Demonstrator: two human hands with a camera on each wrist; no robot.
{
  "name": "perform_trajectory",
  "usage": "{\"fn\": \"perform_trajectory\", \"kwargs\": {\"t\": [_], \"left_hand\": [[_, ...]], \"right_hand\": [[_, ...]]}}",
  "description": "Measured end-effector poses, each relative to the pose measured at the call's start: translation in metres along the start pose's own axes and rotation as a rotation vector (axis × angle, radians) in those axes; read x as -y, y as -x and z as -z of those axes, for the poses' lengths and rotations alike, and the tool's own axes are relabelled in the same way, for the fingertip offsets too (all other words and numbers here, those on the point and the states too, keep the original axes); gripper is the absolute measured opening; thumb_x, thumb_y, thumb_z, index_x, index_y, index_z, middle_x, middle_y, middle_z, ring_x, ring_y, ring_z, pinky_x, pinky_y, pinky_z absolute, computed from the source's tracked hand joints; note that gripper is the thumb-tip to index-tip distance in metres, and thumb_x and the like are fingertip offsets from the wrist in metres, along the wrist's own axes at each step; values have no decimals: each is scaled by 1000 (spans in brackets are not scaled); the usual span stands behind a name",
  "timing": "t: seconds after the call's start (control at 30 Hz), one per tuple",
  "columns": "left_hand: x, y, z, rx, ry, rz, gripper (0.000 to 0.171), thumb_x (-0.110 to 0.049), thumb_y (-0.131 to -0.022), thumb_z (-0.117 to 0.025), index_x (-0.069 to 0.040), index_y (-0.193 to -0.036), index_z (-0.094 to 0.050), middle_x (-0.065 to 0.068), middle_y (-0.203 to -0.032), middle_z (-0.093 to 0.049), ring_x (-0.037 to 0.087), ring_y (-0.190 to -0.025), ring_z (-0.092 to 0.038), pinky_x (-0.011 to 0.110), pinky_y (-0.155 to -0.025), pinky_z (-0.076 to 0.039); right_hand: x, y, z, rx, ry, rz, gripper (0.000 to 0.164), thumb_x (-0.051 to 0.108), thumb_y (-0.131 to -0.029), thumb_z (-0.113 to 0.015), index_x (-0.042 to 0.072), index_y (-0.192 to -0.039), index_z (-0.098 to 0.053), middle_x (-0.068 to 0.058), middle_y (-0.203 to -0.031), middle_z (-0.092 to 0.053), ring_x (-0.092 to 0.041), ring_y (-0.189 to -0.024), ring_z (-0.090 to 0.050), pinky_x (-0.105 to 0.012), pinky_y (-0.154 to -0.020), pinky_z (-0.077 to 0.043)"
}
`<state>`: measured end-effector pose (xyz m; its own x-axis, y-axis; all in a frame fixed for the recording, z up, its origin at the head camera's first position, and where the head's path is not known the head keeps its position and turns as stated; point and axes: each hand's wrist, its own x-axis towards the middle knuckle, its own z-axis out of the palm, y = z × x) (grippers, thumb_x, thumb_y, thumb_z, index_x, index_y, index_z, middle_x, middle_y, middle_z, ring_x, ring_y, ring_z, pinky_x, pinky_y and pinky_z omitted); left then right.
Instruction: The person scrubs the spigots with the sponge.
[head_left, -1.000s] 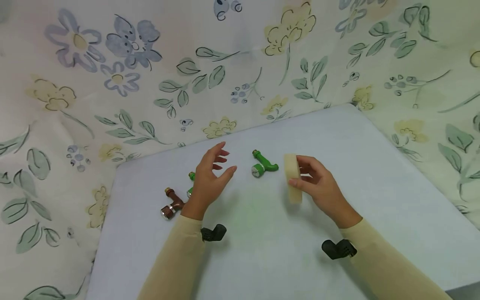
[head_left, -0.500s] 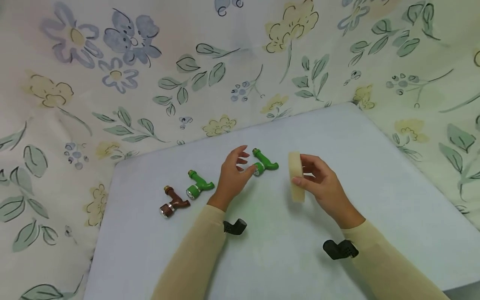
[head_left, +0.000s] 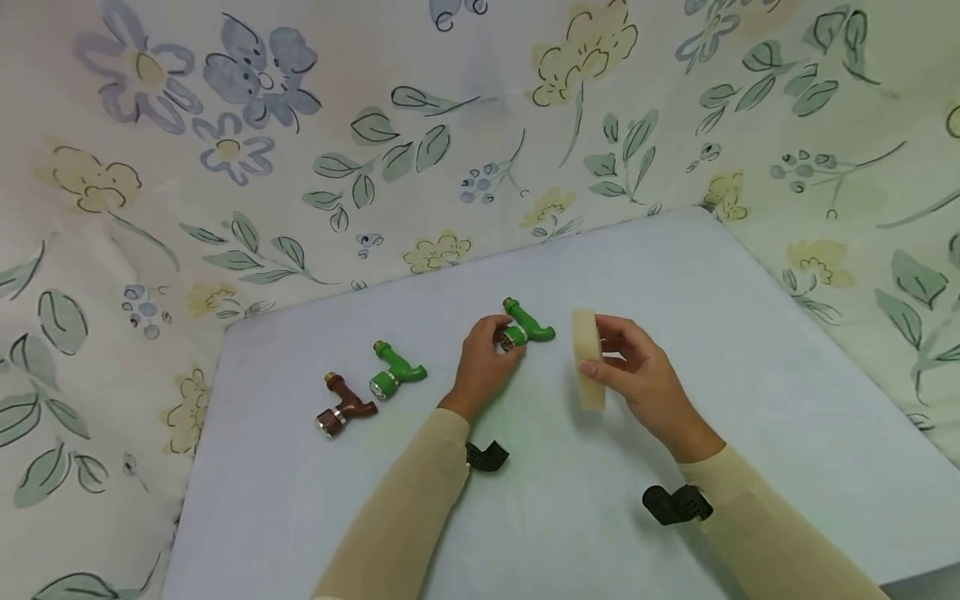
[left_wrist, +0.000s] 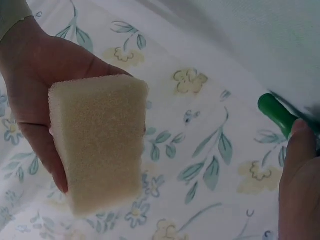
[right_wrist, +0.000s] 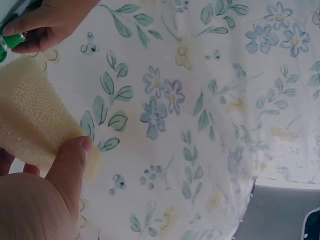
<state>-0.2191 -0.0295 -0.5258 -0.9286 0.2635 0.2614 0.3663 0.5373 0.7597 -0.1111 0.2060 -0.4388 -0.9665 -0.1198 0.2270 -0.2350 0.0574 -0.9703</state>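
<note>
A green tap (head_left: pixel 534 327) with a brass threaded end lies toward the far middle of the table. At its round knob my left hand (head_left: pixel 482 371) has its fingers on one side and the thumb on the other; the right wrist view shows this hand (right_wrist: pixel 57 22) gripping the tap's green knob (right_wrist: pixel 14 40). To the right, my right hand (head_left: pixel 651 383) holds a pale yellow, porous sponge (head_left: pixel 588 360) on edge above the table. Thumb and fingers pinch the sponge, whose broad face (left_wrist: pixel 102 142) shows in the left wrist view.
Left of my left hand lie a second green tap (head_left: pixel 399 372) and a brown tap (head_left: pixel 346 407), side by side on the white table (head_left: pixel 570 517). Behind the table hangs a floral cloth (head_left: pixel 300 200). Each forearm wears a small black camera (head_left: pixel 487 456).
My left hand has moved right, past the brown tap and the nearer green tap, and now grips the far green tap's knob. The right hand keeps the sponge almost where it was.
</note>
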Motion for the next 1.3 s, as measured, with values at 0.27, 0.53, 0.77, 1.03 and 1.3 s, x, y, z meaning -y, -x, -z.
{"fn": "perform_trajectory", "kwargs": {"t": [0.27,0.53,0.77,1.03,1.3], "left_hand": [[-3,2,13,-33,114,19,43,-26,-88,-71,-17,-127,-55,-11,-113,-54,5,-96,-55,28,-76,-51],[-31,13,52,-16,331,24,38,-24,-90,-69,-20,-127,-61,-6,-116,-58,14,-99,-58,29,-79,-53],[-75,30,94,-41,492,-83,35,-7,-87,-71,-8,-122,-64,7,-115,-61,25,-96,-59,34,-79,-54],[-101,46,105,4,579,-208,33,6,-84,-69,5,-117,-64,17,-115,-63,29,-96,-63,37,-83,-54],[-105,51,105,-33,573,-248,31,7,-81,-72,4,-112,-68,14,-109,-66,27,-94,-63,38,-80,-55]], "right_hand": [[-6,1,-4,12,12,-22,54,10,-87,-73,15,-135,-49,-8,-125,-51,-30,-112,-48,-34,-90,-47],[13,3,-19,51,40,-56,53,11,-87,-72,11,-135,-49,-8,-126,-51,-31,-113,-48,-39,-90,-47],[25,-4,-35,96,53,-8,54,8,-86,-73,9,-134,-49,-9,-122,-54,-30,-110,-50,-44,-89,-48],[29,-8,-56,173,63,57,57,10,-86,-74,11,-136,-47,-4,-125,-52,-30,-110,-49,-52,-90,-45],[27,-8,-64,174,44,62,56,9,-85,-74,14,-133,-48,-4,-122,-53,-29,-108,-50,-53,-89,-45]]}}
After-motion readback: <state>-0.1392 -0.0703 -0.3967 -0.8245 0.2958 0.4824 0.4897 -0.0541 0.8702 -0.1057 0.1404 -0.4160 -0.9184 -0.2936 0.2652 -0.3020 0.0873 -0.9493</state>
